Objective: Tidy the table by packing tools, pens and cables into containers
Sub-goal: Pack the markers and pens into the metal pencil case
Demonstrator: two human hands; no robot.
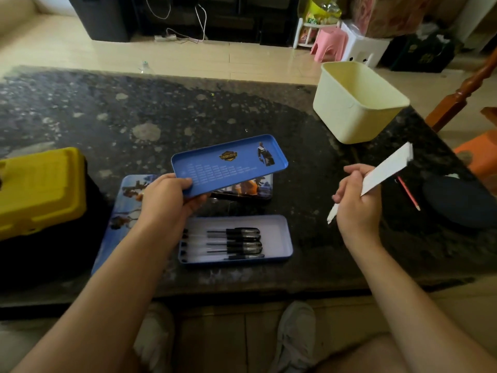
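My left hand (168, 196) grips a blue tin tray (230, 164) by its left end and holds it tilted above the table. Below it an open pencil-case tray (279, 235) lies near the front edge with several black pens (236, 242) inside. A printed tin lid (126, 208) lies flat under my left forearm, and another printed tin part (250, 188) sits behind the held tray. My right hand (355, 200) holds a flat white card-like piece (387, 170) raised over the table. A red pencil (408, 193) lies to the right.
A cream plastic bin (357, 103) stands at the back right of the dark stone table (134, 117). A yellow-lidded toolbox (40, 187) sits at the left edge. A dark round object (457, 201) lies at the right edge. My shoes are below the table's front edge.
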